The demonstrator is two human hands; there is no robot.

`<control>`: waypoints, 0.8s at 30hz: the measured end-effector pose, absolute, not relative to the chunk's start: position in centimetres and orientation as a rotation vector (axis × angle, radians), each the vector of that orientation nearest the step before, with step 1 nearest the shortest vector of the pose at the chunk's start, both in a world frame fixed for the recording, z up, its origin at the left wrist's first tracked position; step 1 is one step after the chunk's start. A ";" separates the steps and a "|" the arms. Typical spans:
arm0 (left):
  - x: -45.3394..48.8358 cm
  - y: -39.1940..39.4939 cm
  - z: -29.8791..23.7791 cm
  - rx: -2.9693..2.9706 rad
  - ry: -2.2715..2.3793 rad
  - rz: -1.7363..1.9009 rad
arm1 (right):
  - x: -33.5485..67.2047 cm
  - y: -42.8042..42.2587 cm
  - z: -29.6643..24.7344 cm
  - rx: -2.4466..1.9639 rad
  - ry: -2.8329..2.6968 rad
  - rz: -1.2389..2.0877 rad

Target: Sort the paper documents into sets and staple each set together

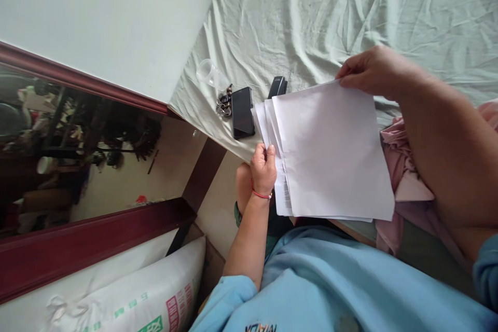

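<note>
Several loose sheets of paper [330, 155] are held up over the edge of the cloth-covered surface, slightly fanned at their left side. My left hand [264, 168], with a red string on the wrist, pinches the fanned left edges between thumb and fingers. At the upper right corner, my right hand [369, 72] has its thumb and fingers closed on the top sheet. That sheet's visible face is blank; printed lines show on a sheet beneath it. Just beyond the papers lies a black stapler [277, 86], partly hidden by them. Left of it is a dark phone [242, 112].
Beside the phone are a bunch of keys [224, 102] and a clear plastic cup [208, 70] on the pale green sheet [311, 21]. Pink cloth [402, 150] lies under my right arm. A mirror [97, 150] and a white sack [148, 290] stand at the left.
</note>
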State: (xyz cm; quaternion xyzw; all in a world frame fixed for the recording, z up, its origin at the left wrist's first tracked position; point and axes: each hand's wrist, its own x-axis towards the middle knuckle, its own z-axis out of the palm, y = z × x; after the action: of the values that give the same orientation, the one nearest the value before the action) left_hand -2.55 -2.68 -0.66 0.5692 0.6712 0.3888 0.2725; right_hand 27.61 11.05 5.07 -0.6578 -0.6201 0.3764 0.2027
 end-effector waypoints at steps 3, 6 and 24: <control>-2.5 -2.7 -0.5 1.519 1.796 1.057 | 27.6 11.2 4.9 -1.857 -1.707 1.053; -2.5 -2.7 -0.5 1.484 1.788 1.073 | 27.6 11.4 4.5 -1.865 -1.690 1.059; -2.3 -2.8 -0.3 1.438 1.818 1.059 | 27.7 11.8 4.1 -1.992 -1.636 1.086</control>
State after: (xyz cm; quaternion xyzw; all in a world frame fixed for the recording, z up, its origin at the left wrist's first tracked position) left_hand -2.34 -2.78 -0.26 0.5397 0.6822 0.3975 0.2920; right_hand 27.70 11.78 4.11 -0.7016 -0.5763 0.3825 0.1712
